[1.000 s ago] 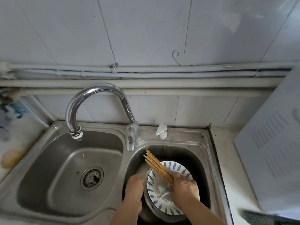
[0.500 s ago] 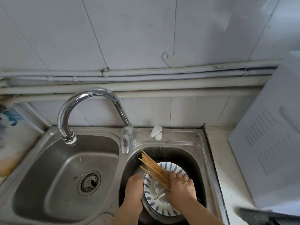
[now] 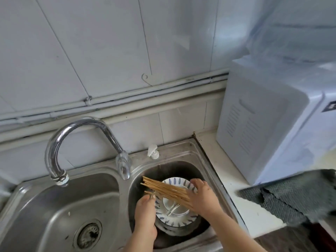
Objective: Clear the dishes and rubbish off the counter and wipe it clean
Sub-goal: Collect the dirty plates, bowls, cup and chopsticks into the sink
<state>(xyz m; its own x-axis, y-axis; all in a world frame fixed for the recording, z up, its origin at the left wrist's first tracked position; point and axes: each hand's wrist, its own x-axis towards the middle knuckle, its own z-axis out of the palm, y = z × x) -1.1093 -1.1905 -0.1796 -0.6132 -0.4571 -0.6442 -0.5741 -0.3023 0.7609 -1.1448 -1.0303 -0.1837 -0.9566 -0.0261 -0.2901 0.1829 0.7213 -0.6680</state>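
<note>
Chopsticks (image 3: 166, 190) lie fanned across plate (image 3: 174, 213) in right sink basin (image 3: 200, 170). Right hand (image 3: 203, 196) flat, open, pressing them; left hand (image 3: 145, 210) pinches one stray stick. Risk: sticks roll off the rim into the basin, or the stacked dishes tip.

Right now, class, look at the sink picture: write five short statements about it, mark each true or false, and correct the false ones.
1. The blue-patterned plate sits in the right basin. True.
2. The chopsticks lie in the left basin. False: they lie across the plate, under the right hand.
3. The faucet spout ends over the left basin. True.
4. A grey cloth lies on the counter to the right of the sink. True.
5. The left hand grips the soap pump. False: it is down at the plate's left edge.
</note>
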